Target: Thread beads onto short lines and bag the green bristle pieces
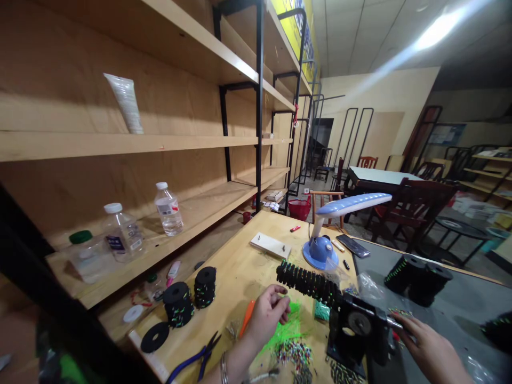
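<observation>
My left hand [269, 313] hovers beside a row of black foam discs [306, 281] threaded along a shaft, its fingers curled together. Whatever they pinch, if anything, is too small to make out. Under that hand lie thin bright green strands [288, 325] and a pile of multicoloured beads [294, 353]. The shaft runs into a black bench device [352, 330] with a round part on its side. My right hand [426, 341] grips a metal rod [394, 322] projecting from the device's right side; the fingertips are partly hidden.
Blue-handled pliers [196, 360] and an orange-handled tool [247, 318] lie left of my left arm. Stacked black discs stand at left [177, 306] and right [430, 282]. A blue desk lamp [318, 250] rises behind the device. Wooden shelves [200, 224] holding bottles line the left.
</observation>
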Demonstrator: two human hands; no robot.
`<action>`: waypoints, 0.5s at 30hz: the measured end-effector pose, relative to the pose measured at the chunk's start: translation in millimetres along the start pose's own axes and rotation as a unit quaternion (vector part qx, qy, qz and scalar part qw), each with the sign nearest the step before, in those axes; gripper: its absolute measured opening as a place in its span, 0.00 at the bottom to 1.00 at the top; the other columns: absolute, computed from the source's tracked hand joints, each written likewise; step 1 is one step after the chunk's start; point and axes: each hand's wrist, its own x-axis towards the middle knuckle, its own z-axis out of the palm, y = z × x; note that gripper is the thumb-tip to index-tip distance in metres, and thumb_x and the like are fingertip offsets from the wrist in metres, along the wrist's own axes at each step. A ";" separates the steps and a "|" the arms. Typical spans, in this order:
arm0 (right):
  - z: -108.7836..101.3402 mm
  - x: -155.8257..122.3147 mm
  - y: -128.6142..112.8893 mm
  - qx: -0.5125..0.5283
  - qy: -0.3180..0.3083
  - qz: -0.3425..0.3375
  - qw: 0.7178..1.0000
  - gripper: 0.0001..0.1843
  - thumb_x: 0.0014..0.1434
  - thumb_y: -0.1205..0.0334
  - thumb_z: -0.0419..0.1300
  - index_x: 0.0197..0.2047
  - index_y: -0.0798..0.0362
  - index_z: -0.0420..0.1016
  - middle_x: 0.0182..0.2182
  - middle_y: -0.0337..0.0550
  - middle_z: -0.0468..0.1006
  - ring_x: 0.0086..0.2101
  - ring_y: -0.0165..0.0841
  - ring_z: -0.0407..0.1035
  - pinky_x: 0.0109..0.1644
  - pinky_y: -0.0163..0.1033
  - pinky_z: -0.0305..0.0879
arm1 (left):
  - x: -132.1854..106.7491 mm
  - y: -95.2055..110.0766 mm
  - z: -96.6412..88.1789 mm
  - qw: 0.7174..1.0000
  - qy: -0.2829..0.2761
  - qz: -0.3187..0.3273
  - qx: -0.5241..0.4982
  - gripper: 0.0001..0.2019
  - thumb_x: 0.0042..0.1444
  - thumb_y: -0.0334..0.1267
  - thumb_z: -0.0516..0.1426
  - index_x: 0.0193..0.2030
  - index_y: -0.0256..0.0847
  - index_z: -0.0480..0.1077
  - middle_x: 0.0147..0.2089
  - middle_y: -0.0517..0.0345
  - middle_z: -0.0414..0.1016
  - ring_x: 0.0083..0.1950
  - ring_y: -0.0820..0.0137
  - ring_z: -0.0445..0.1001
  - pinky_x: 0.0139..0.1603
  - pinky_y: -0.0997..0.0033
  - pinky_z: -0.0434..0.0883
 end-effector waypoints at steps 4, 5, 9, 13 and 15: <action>2.2 0.0 -5.3 0.002 -0.027 0.015 1.000 0.21 0.57 0.50 0.50 0.41 0.45 0.83 0.40 0.47 0.84 0.38 0.45 0.79 0.38 0.43 0.76 | -5.2 -7.9 -0.2 1.000 0.001 -0.004 -0.013 0.21 0.48 0.55 0.64 0.33 0.39 0.65 0.23 0.63 0.71 0.21 0.76 0.68 0.22 0.77 0.64; 3.1 -0.5 -6.7 -0.001 -0.034 0.023 0.999 0.21 0.56 0.50 0.50 0.40 0.45 0.83 0.40 0.47 0.84 0.38 0.45 0.79 0.38 0.44 0.75 | -5.7 -9.0 0.0 1.000 0.001 -0.002 -0.013 0.21 0.48 0.55 0.63 0.31 0.40 0.64 0.23 0.63 0.71 0.21 0.76 0.67 0.22 0.77 0.63; 8.7 -5.2 -11.5 -0.010 -0.071 0.046 0.996 0.21 0.56 0.51 0.49 0.35 0.46 0.83 0.39 0.48 0.84 0.37 0.45 0.79 0.36 0.43 0.75 | -5.6 -7.1 2.7 1.000 0.004 0.010 -0.006 0.20 0.49 0.55 0.63 0.28 0.40 0.63 0.21 0.64 0.68 0.21 0.77 0.62 0.22 0.77 0.59; 17.6 -16.2 -12.8 -0.017 -0.079 0.024 0.996 0.21 0.56 0.56 0.49 0.41 0.45 0.84 0.40 0.47 0.84 0.39 0.44 0.79 0.41 0.45 0.75 | -4.0 2.5 6.1 0.998 0.007 0.051 0.034 0.17 0.55 0.52 0.59 0.29 0.41 0.62 0.22 0.65 0.64 0.23 0.76 0.61 0.25 0.76 0.58; 21.1 -23.1 -13.1 -0.028 -0.075 0.016 0.997 0.22 0.54 0.58 0.50 0.44 0.45 0.84 0.42 0.46 0.84 0.42 0.45 0.78 0.44 0.46 0.75 | -2.0 6.7 6.2 0.993 0.010 0.093 0.076 0.15 0.58 0.49 0.56 0.28 0.41 0.62 0.23 0.65 0.62 0.25 0.75 0.60 0.27 0.75 0.58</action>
